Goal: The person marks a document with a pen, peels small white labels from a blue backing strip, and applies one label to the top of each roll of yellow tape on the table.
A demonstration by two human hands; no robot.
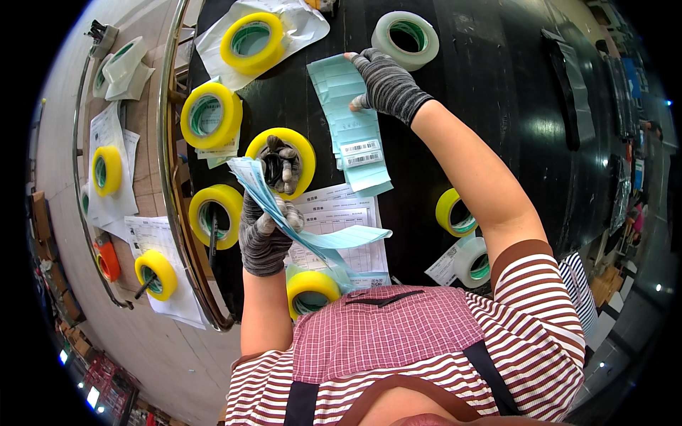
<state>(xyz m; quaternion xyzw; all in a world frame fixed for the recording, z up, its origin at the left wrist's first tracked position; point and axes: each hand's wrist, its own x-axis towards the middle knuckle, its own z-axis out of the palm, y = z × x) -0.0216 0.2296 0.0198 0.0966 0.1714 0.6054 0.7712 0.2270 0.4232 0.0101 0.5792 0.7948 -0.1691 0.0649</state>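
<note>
My left hand (263, 245), in a grey knit glove with bare fingertips, is closed round a bundle of light blue label strips (327, 238). The strips hang off to the right over printed sheets (337, 213). Its fingers reach up in front of a yellow tape roll (304, 153). My right hand (389, 84), gloved alike, lies with thumb and forefinger spread on a fanned stack of light blue labels (344, 117) flat on the black table. Barcodes show on the stack's near end. A clear tape roll (382, 32) lies just beyond this hand.
More yellow tape rolls (211, 115) lie along the black table's (490, 92) left side, beside a metal rail (167, 142). Past the rail, further rolls (108, 170) sit on papers. A yellow roll (449, 213) and a clear roll (465, 259) lie near my right arm.
</note>
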